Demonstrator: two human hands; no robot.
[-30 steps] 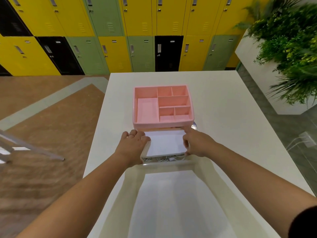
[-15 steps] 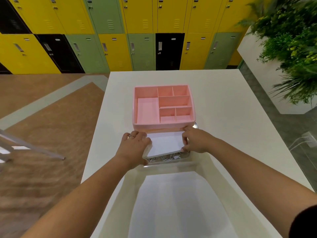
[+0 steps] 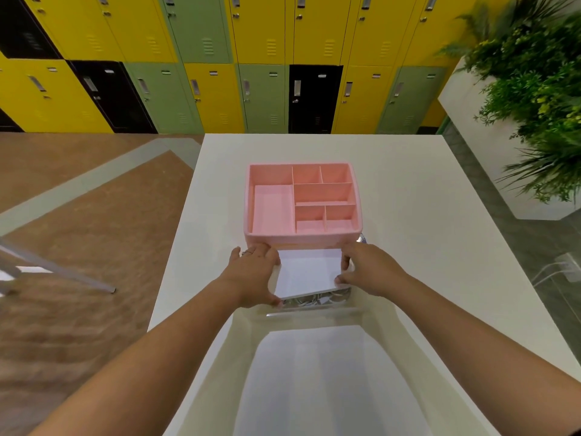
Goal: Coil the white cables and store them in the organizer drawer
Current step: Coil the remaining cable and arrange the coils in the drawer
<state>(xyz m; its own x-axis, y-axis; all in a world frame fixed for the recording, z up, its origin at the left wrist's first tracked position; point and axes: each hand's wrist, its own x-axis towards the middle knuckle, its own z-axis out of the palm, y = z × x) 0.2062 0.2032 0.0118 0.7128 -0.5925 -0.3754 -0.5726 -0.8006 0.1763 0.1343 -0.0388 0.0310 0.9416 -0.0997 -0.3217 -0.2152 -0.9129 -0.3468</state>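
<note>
A pink organizer (image 3: 272,236) with several open top compartments stands mid-table. Its drawer (image 3: 309,272) is pulled out toward me and sits slightly askew. The drawer shows a white flat surface. Coiled white cables (image 3: 314,300) show through its clear front. My left hand (image 3: 254,275) grips the drawer's left side, thumb at the front corner. My right hand (image 3: 367,269) holds the right side with its fingers curled on the edge.
A large translucent cream bin (image 3: 220,357) stands between me and the drawer on the white table (image 3: 424,247). A metal frame (image 3: 56,272) stands on the floor at left. Lockers line the far wall, and a planter (image 3: 471,127) stands at right.
Both hands stay on the drawer's sides. The drawer has skewed a little, its left front corner nearer me, and my right fingers have curled onto its edge.
</note>
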